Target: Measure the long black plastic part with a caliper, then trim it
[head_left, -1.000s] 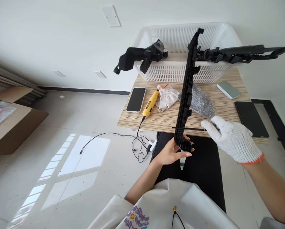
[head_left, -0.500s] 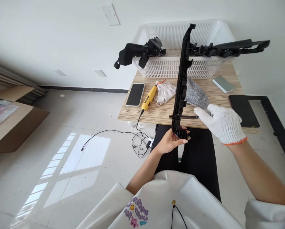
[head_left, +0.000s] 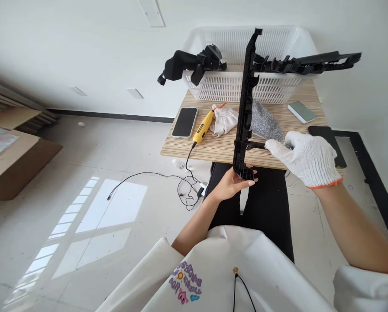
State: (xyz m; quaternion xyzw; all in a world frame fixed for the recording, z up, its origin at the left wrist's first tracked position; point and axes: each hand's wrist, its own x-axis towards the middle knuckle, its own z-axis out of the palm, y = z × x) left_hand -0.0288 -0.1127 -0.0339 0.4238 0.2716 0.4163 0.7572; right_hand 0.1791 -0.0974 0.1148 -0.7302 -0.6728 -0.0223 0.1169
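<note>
Here, in front of the white basket (head_left: 226, 86), holds a long black bar (head_left: 245, 102) by its low end in the bare left hand (head_left: 230, 185). Looks thin and hard, like plastic. Has raised edges down its sides and lots of small ribs, slots and bumps between. Near the top, has a little clip poking out to the right, and at the very tip, a small hook bent the same way. At the bottom, curves into a short, ribbed foot, also pointing right. Runs across the view of the basket's front wall, up against the view of its back wall.

On the left hand, fingers curled around the foot, thumb pressed along the near side. On the right hand (head_left: 311, 159), inside a white knit glove (head_left: 320, 151), thumb and pointing finger pinched on a thin dark stick (head_left: 258, 145); other fingers bent, partly hidden. Seems to touch the low part of the bar with the stick; cannot tell whether poked into a hole.

Past the basket's left end, a black part (head_left: 184, 65) sticking out; past the right end, a longer black part (head_left: 306, 64). In front of the basket, left to right on the striped table (head_left: 220, 154): a phone (head_left: 184, 122), a yellow tool (head_left: 203, 127), a loose white glove (head_left: 225, 119), a speckled gray cloth (head_left: 265, 121), a small green book (head_left: 301, 112) and a dark tablet (head_left: 330, 143).
</note>
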